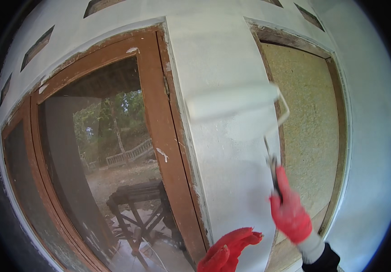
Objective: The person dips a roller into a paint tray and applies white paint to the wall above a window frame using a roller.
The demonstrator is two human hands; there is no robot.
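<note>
My right hand (pixel 290 210), in a red and white work glove, grips the dark handle of a paint roller (pixel 232 102). The roller's white sleeve lies nearly level across the white wall strip (pixel 209 57) between two frames, and is blurred. A bent wire frame joins the sleeve to the handle. Below it, at the bottom edge of the view, my left hand (pixel 229 250) in a red glove is raised before the wall with curled fingers, holding nothing that I can see. A patch of the wall under the sleeve looks wet.
On the left stands a brown wooden door frame (pixel 158 129) with glass, a hinge and paint spots. The glass shows a wooden stand, trees and a balustrade. To the right, a worn wooden frame (pixel 340 136) surrounds a yellowish panel (pixel 304 122). Slots (pixel 37 47) cut the wall above.
</note>
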